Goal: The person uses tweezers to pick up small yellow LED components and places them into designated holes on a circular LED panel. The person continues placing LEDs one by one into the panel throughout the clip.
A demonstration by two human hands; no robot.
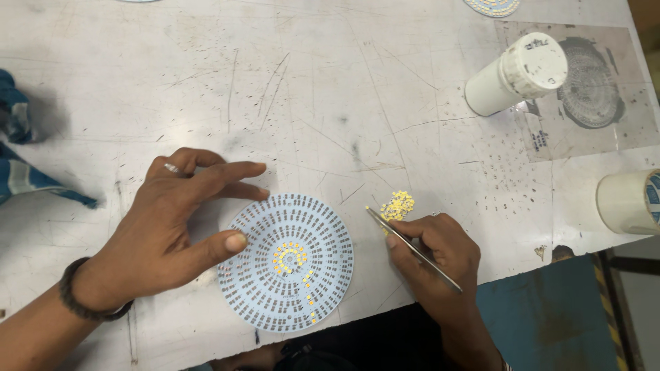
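Steadying the round board (285, 262) at the table's (330, 96) near edge, I am pressing my spread left hand (165, 230) on its rim; my right hand (440, 257) is pinching tweezers (411, 249) toward the yellow chips (397, 205). Any nudge could be scattering them.

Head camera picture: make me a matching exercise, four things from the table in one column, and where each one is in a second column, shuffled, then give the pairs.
Things:
1. round circuit board
2. tweezers
3. white canister
4. pile of small yellow chips

Places:
A. lying on its side, far right of the table
B. held in the right hand
C. under the left hand's thumb
D. loose on the table by the tweezer tips

Pairs: 1-C, 2-B, 3-A, 4-D
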